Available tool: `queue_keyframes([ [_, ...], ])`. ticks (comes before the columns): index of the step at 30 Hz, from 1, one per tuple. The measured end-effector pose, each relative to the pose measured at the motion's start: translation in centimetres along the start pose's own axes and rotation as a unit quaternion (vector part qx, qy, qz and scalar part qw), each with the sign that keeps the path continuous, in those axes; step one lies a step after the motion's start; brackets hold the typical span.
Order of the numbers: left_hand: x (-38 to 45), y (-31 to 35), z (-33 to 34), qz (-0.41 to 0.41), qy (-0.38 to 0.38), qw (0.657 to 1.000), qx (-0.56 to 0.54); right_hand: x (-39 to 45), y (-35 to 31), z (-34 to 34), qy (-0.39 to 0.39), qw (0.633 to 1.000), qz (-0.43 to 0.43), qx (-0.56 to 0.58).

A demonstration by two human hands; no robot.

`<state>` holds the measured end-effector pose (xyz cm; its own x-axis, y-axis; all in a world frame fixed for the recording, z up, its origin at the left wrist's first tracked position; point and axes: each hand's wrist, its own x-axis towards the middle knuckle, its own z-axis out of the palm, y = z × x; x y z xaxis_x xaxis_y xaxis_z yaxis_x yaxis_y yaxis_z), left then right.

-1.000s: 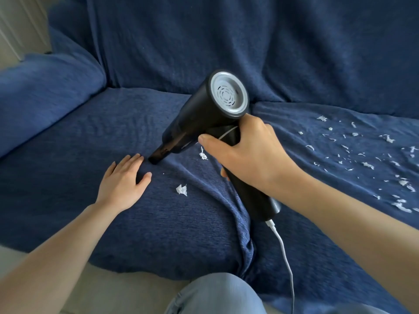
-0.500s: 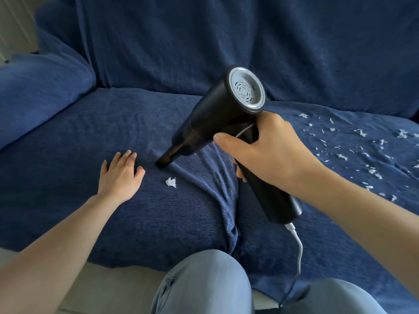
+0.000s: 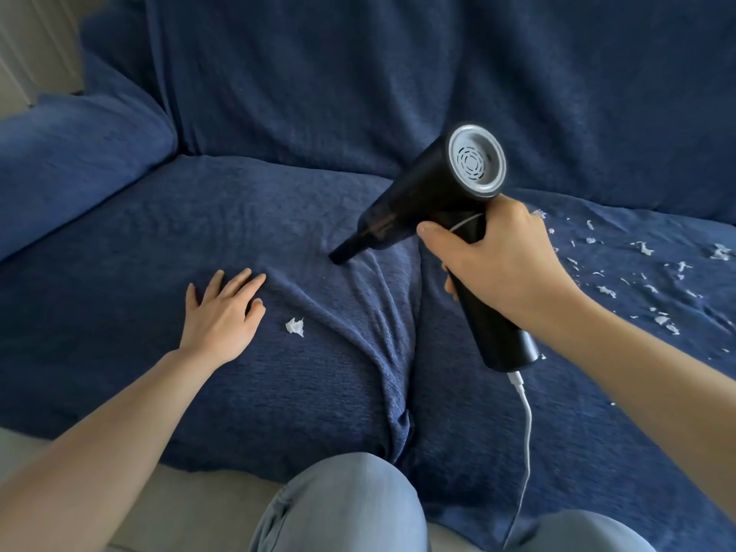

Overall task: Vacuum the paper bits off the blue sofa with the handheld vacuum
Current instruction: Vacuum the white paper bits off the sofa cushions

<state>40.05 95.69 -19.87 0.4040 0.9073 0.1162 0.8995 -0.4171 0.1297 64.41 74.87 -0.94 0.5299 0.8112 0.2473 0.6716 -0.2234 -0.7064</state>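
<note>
Right hand (image 3: 506,264) was wrapped around the grip of the black handheld vacuum with a grey vented rear cap (image 3: 434,217), thumb laid across the front of the handle, fingers (image 3: 450,286) curled behind it. Hold sat high on the handle, just under the barrel; judged a sound spot, since the weight seemed to sit in the barrel and the hard plastic would not give. The tool looked light enough for one hand. Its narrow black nozzle (image 3: 342,251) pointed down-left at centre frame, tip at or just above the cloth; contact could not be confirmed.

A thin white cable (image 3: 526,424) hung from the handle base toward lower right; likely to drag or snag on wide sweeps.

Left hand (image 3: 223,312) lay flat, fingers straight and spread, pressing the loose blue woven sofa cover (image 3: 159,253) left of centre. The cover was soft and wrinkled, bunched into folds between the seat cushions; judged prone to being sucked up unless held taut.

One crumpled white paper scrap (image 3: 295,326) lay just beside the left hand. Many small white paper shreds (image 3: 637,272) were scattered at right of frame; featherweight, easily blown about.
</note>
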Motion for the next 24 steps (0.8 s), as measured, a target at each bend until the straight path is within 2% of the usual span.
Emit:
queue_keyframes([
  [6, 0.1, 0.2, 0.0, -0.003, -0.003, 1.000, 0.007, -1.1, -0.4, -0.3, -0.038, 0.999, -0.022, 0.007],
  [13, -0.1, 0.5, -0.1, -0.001, -0.011, 1.000, 0.008, -3.6, -0.1, -1.9, -0.031, 0.999, -0.007, 0.012],
  [18, -0.9, 1.0, -0.2, 0.007, -0.015, 1.000, 0.002, -5.7, -1.1, -2.8, -0.073, 0.995, -0.028, 0.060],
  [24, -1.7, 1.5, -0.5, 0.010, -0.030, 1.000, -0.004, -6.6, -1.3, -3.1, -0.100, 0.993, -0.028, 0.055],
])
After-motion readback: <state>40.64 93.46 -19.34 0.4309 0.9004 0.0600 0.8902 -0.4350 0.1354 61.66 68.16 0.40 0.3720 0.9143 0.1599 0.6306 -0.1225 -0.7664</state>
